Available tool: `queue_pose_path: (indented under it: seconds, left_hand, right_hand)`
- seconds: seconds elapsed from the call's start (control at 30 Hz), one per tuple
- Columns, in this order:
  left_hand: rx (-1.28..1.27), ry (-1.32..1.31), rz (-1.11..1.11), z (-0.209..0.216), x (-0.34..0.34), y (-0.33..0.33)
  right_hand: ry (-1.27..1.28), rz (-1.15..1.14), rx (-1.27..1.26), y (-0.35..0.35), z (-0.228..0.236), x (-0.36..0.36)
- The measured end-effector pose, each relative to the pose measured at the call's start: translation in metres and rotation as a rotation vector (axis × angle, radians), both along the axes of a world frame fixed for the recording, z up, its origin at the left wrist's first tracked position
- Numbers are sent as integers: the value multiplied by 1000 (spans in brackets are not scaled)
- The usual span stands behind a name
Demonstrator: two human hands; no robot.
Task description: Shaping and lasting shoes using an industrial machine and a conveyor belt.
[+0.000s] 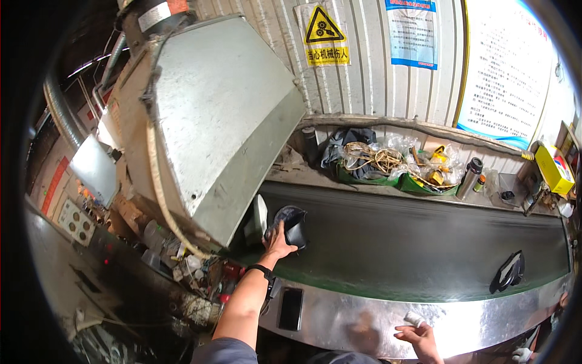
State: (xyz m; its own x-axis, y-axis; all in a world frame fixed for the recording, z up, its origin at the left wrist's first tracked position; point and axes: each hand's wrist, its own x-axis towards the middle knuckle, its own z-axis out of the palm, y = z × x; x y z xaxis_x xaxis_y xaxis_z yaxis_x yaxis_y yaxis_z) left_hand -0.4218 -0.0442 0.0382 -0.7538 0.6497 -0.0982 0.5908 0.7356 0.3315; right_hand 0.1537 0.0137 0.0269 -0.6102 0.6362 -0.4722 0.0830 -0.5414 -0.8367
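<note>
My left hand (279, 244) reaches over the dark conveyor belt (388, 242) at its left end. Its fingers grip the near side of a black, hollow, curved piece (296, 227), whose exact kind I cannot make out. Just left of that piece stands a pale upright panel (260, 215). My right hand (419, 341) is low over the metal ledge, fingers loosely apart. A small white wrapping (414, 318) shows at one of its fingertips; whether it is worn or held is unclear. Another black piece with a pale patch (508, 272) lies on the belt's right part.
A large grey metal hood (224, 109) overhangs the belt's left end. Along the shiny ledge (339, 309) lies a dark phone (291, 309). Behind the belt are green bins of scraps (418, 182), a steel flask (470, 178) and a yellow box (554, 168). A gloved hand (522, 355) shows at lower right.
</note>
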Motion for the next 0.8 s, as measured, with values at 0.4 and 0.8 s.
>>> queue_pose_path:
  seconds: [0.4,0.8]
  left_hand:
    - [25,360,-20,-31,-49,79]
    - [-67,-150,456,-94,-142,-50]
  right_hand:
    - [10,-593,-398,1,40,-60]
    - [426,-867,-426,-39,26,63]
